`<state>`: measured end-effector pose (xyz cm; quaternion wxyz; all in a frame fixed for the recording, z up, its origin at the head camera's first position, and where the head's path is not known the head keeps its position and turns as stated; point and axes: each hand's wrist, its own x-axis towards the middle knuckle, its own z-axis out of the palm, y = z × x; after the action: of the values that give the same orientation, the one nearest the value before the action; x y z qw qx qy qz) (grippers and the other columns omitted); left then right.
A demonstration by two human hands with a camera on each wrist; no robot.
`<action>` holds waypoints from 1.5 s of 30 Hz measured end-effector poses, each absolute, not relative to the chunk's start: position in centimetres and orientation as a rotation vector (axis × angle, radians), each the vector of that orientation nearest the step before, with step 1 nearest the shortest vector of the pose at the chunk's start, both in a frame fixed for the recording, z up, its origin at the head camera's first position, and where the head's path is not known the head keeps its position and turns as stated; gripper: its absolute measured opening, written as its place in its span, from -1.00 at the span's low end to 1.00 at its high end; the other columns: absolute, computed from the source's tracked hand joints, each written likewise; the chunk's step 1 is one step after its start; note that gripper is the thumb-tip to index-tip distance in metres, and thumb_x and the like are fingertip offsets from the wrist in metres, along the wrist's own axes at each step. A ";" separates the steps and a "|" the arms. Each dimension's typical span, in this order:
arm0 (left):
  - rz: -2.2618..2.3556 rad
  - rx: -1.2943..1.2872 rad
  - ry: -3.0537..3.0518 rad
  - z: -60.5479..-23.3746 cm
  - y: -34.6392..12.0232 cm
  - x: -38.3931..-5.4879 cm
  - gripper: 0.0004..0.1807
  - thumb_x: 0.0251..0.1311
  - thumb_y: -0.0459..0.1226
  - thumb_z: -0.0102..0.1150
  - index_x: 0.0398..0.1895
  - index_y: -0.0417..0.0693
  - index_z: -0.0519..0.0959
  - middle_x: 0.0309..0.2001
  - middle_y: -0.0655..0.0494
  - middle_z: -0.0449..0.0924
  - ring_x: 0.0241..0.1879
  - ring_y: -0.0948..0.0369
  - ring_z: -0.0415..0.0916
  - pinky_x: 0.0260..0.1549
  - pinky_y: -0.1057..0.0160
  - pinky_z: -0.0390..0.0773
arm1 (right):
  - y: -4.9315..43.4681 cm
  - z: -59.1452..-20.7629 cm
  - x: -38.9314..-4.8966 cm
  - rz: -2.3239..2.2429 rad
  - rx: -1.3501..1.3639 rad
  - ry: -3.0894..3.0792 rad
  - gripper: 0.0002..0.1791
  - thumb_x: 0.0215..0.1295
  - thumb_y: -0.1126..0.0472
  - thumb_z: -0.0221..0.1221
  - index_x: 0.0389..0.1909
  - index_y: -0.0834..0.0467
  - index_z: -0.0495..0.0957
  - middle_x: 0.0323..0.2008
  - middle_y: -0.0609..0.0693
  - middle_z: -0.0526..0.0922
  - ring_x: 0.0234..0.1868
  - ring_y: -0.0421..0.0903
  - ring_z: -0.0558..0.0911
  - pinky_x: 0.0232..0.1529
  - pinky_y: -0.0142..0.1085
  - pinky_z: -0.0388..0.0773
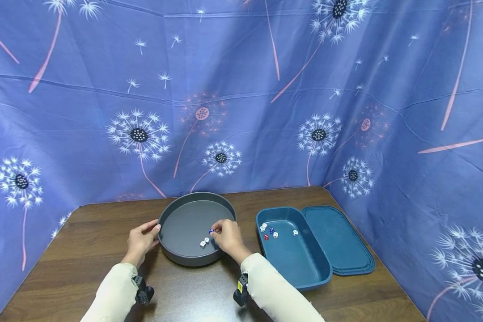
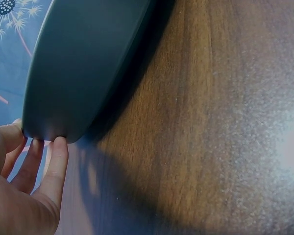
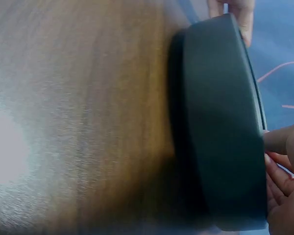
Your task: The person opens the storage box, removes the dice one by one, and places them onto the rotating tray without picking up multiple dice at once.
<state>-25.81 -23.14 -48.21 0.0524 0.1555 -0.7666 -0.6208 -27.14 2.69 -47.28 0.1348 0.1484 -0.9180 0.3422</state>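
Note:
A round dark grey pan (image 1: 185, 214) stands on the wooden table. My left hand (image 1: 140, 241) holds its left edge. In the left wrist view, the fingertips (image 2: 61, 141) meet the outer wall and the thumb lies at the rim. Over the pan's right side, my right hand (image 1: 227, 237) pinches a small blue die (image 1: 211, 231) between thumb and fingers. Two white dice (image 1: 203, 244) lie together on the pan floor, just left of that hand. The pan's wall hides the die and the fingertips in the right wrist view.
Right of the pan sits a blue rectangular container (image 1: 298, 264) with several white dice, a blue die (image 1: 271, 230) and a red die (image 1: 266, 237) inside. Its blue lid (image 1: 340, 241) lies flat beside it. A blue dandelion-print cloth (image 1: 249, 112) hangs behind the table (image 1: 185, 290).

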 end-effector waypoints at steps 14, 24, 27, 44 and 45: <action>-1.876 0.471 -2.352 -48.2 -23.3 -25.8 -0.55 0.36 -0.30 0.07 0.25 -0.36 0.39 0.18 -0.40 0.37 -0.20 0.24 0.57 -0.20 0.26 0.71 | 1.9 -48.3 -26.2 0.649 0.482 -2.641 -0.89 -0.12 0.28 0.44 -0.54 0.11 0.68 -0.58 -0.10 0.62 -0.39 -0.09 0.53 -0.35 -0.30 0.52; -1.880 0.476 -2.341 -48.1 -23.1 -25.8 -0.56 0.37 -0.32 0.05 0.25 -0.37 0.39 0.18 -0.41 0.37 -0.20 0.23 0.56 -0.22 0.28 0.71 | 1.9 -48.4 -26.2 0.661 0.476 -2.635 -0.89 -0.08 0.24 0.44 -0.47 0.09 0.72 -0.52 -0.11 0.67 -0.35 -0.09 0.56 -0.31 -0.31 0.54; -1.875 0.471 -2.343 -48.1 -23.1 -25.8 -0.57 0.38 -0.33 0.03 0.25 -0.37 0.39 0.18 -0.42 0.37 -0.21 0.25 0.56 -0.22 0.27 0.71 | 2.0 -48.2 -26.2 0.713 0.460 -2.641 -0.88 -0.04 0.23 0.43 -0.42 0.10 0.73 -0.48 -0.11 0.69 -0.34 -0.10 0.58 -0.31 -0.31 0.56; -1.869 0.488 -2.351 -48.3 -23.0 -25.7 -0.56 0.37 -0.31 0.05 0.25 -0.35 0.39 0.20 -0.39 0.36 -0.10 0.16 0.54 -0.22 0.29 0.71 | 5.4 -43.0 -26.7 1.131 0.422 -2.662 -0.87 0.14 0.24 0.36 -0.30 0.18 0.72 -0.41 -0.05 0.72 -0.40 -0.17 0.63 -0.46 -0.42 0.56; -1.871 0.489 -2.351 -48.3 -23.0 -25.7 -0.56 0.37 -0.31 0.05 0.25 -0.35 0.40 0.20 -0.38 0.36 -0.10 0.16 0.55 -0.23 0.31 0.71 | 5.9 -42.8 -26.8 1.134 0.428 -2.661 -0.86 0.14 0.23 0.35 -0.29 0.18 0.71 -0.41 -0.04 0.72 -0.40 -0.17 0.63 -0.46 -0.42 0.57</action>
<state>-25.67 -22.99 -48.26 0.0487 0.1604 -0.7713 -0.6140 -26.76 5.93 -42.75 0.1085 0.1456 -0.9046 0.3856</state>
